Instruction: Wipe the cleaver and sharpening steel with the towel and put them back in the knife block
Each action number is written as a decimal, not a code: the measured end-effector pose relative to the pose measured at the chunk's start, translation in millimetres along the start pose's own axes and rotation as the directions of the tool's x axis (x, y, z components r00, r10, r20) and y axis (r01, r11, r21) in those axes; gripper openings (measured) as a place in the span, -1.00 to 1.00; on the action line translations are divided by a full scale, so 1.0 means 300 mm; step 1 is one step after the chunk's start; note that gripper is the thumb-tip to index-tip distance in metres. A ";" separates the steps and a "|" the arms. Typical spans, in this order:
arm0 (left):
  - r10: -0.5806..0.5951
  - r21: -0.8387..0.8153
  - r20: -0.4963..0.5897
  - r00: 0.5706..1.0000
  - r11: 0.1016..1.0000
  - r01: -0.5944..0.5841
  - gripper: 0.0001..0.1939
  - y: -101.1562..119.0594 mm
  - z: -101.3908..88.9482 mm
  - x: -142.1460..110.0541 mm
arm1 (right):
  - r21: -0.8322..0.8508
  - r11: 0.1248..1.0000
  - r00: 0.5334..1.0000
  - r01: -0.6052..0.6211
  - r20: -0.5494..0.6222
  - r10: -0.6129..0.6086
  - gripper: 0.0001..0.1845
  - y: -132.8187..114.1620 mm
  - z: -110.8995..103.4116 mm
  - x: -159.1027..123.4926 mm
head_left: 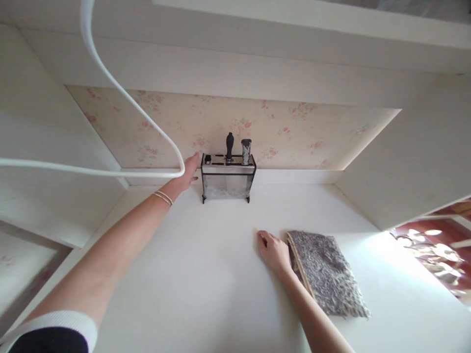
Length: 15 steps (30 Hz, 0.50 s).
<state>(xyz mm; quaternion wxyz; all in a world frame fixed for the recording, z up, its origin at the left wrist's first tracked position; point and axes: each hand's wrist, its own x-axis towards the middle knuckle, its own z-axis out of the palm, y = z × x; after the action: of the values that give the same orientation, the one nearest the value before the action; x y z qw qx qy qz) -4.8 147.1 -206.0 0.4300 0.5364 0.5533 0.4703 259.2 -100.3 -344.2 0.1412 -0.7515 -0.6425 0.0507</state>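
A knife holder [228, 184] with see-through sides, black edges and a slotted metal top stands upright on the white surface against the back wall. A black handle [230, 146] and a patchy grey-and-black handle [246, 151] stick up from its slots; what lies below them is unclear. My left hand [188, 172] reaches to the holder's left side with its fingers stretched out, very close to it; contact cannot be made out. My right hand [274, 251] rests on the white surface, its fingers curled in with nothing visible in them. Just right of it lies a folded grey fuzzy cloth [326, 272].
A white cable [147, 117] hangs in front of the view and crosses near my left wrist. A white shelf [257, 63] overhangs the surface, with white side panels [408, 147] around it. Shiny, blurred objects [437, 255] are beyond the right edge.
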 end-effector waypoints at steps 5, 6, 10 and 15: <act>-0.189 -0.199 0.224 0.956 0.952 0.234 -0.32 -0.058 0.047 -0.042 | -0.020 1.000 1.000 -0.009 0.012 0.009 -0.72 -0.002 0.000 0.001; -0.206 -0.227 0.230 0.951 0.939 0.258 -0.32 -0.057 0.054 -0.044 | -0.018 1.000 1.000 -0.012 0.012 0.012 -0.73 -0.003 -0.001 0.002; -0.202 -0.251 0.269 0.942 0.929 0.271 -0.35 -0.044 0.081 -0.054 | 0.003 1.000 1.000 -0.003 0.011 0.003 -0.75 -0.006 -0.004 0.002; -0.158 -0.272 0.378 0.912 0.923 0.273 -0.33 -0.033 0.200 -0.085 | 0.011 1.000 1.000 -0.010 0.024 0.009 -0.75 -0.009 -0.008 0.003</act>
<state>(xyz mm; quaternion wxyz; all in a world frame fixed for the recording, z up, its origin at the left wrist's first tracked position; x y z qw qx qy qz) 53.7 125.4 -227.7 0.6521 0.4694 0.4411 0.3998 257.3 -99.4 -341.2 0.1375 -0.7530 -0.6403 0.0639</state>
